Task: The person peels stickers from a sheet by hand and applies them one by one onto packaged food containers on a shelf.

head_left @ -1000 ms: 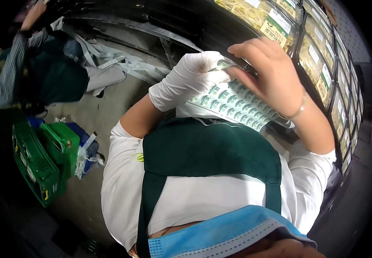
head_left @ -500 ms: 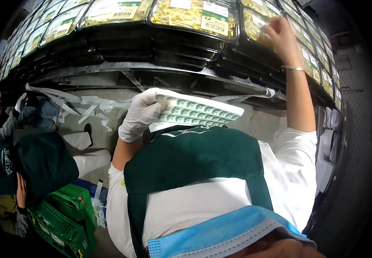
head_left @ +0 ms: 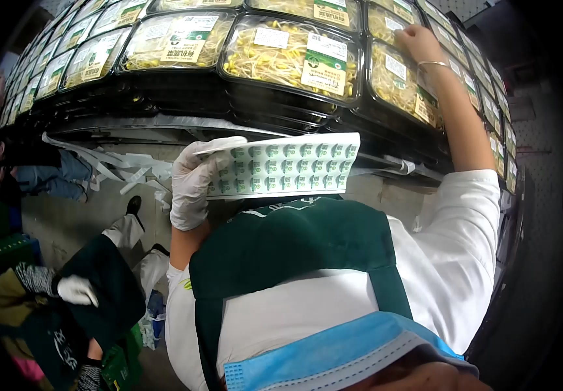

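Note:
My left hand, in a white glove, grips the left end of a sheet of stickers. Rows of small green round labels cover the sheet, which is held in front of my apron. Bare and with a bracelet on its wrist, my right hand is at a farther bean sprout pack on the right. Its fingers are curled down at the pack's film; anything between them is hidden. Nearer me lies another bean sprout pack, and a large one sits to its left, with white and green labels on top.
Stacked black trays of sprouts fill the far side in rows. White strips hang below the metal edge. At lower left, a co-worker in a dark green apron bends near a green crate.
My right hand has shifted farther away, onto a pack beyond the nearer one. The sticker sheet has turned to face me more. The co-worker has moved, and a gloved hand now shows.

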A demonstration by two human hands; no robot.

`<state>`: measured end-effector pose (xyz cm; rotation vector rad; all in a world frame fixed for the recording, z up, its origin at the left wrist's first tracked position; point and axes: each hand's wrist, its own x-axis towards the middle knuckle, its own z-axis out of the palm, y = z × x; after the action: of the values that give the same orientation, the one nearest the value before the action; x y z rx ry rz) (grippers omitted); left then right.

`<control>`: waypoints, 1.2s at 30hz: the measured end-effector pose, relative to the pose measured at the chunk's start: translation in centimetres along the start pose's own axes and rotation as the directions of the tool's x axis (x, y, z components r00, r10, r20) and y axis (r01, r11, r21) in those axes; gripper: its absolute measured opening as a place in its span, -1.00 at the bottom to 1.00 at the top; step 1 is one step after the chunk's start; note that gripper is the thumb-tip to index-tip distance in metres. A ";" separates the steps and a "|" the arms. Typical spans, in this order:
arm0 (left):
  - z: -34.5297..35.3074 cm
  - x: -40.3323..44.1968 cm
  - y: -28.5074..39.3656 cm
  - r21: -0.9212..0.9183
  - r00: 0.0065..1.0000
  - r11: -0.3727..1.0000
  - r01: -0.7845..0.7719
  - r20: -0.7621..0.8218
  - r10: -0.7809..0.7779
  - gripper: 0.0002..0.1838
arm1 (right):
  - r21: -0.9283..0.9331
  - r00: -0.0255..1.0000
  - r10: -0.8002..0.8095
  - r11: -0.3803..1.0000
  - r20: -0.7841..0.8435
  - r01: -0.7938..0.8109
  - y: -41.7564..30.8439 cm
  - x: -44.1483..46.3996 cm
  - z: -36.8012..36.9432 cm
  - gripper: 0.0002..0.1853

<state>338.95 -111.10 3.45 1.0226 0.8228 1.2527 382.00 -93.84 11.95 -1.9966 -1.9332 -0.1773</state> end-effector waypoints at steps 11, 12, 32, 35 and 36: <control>0.2 -0.3 2.6 -0.217 0.983 0.973 -0.081 -0.181 0.042 -0.87 | 0.735 0.967 -0.250 0.665 0.052 0.133 -10.9 -11.8 -6.8 -0.69; 0.7 -0.4 2.6 -0.221 0.977 0.966 -0.131 -0.196 0.087 -0.86 | 0.616 0.931 -0.366 0.734 0.005 0.285 -14.2 -14.5 -7.1 -0.63; 0.9 -2.6 4.7 -0.078 0.965 0.995 -0.068 -0.259 0.045 -0.92 | 0.581 0.890 -0.432 0.766 0.148 0.276 -15.5 -14.4 -2.4 -0.72; 1.0 -2.6 5.5 0.004 0.974 0.995 -0.099 -0.203 0.098 -0.93 | 0.234 0.629 -0.751 0.587 -0.201 0.775 -19.4 -13.2 -5.4 -0.67; 0.7 -2.6 5.4 0.006 0.979 0.993 -0.116 -0.168 0.115 -0.94 | 0.248 0.596 -0.792 0.557 -0.129 0.793 -20.4 -13.4 -5.9 -0.67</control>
<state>337.32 -113.66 8.67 0.9823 0.8994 1.4545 362.00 -108.38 16.32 -0.7994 -2.5553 -0.1081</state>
